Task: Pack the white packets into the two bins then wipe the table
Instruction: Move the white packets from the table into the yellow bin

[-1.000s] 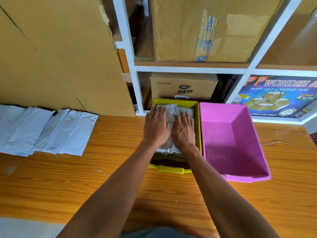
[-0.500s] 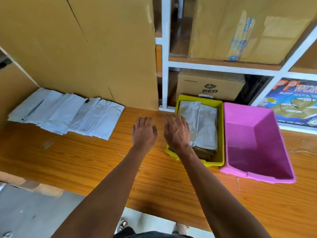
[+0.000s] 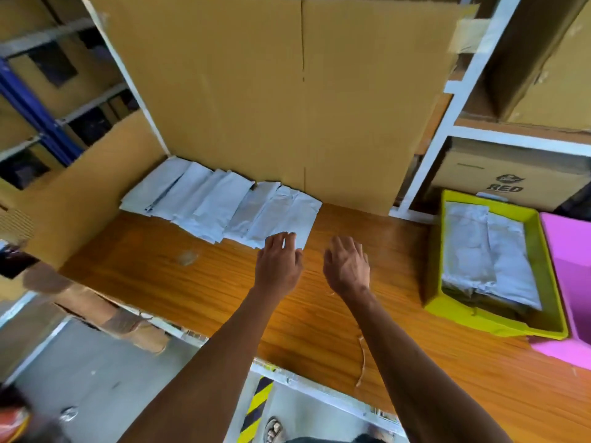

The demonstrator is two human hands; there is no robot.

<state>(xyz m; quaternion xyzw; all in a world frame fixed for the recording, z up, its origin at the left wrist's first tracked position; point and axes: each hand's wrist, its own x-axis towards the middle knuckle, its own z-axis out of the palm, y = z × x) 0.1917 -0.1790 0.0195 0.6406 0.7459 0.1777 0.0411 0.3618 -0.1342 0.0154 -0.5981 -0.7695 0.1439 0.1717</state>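
- Head view: a row of white packets lies overlapped like fanned cards on the wooden table, at its far left, against the foot of a big upright cardboard sheet
- More white packets already lie flat in the yellow bin, two side by side on top of what looks like a darker layer beneath
- The yellow bin stands at the right of the table, well apart from the loose row; the pink bin sits just beside it on its right, partly cut off by the picture's edge, and the part of it that shows holds nothing
- The left hand reaches over the near right corner of the row, fingers fairly straight and together, tips at the edge of the nearest packet; whether they touch it I cannot tell
- The right hand hovers over bare table just beside the left, fingers relaxed and gently bent, holding nothing
- Both forearms stretch in from the near edge of the table
- Behind the bins stands a white shelf frame with cardboard boxes, one printed RED
- Below the table's near edge show grey floor, a strip of yellow-and-black tape and a sandalled foot
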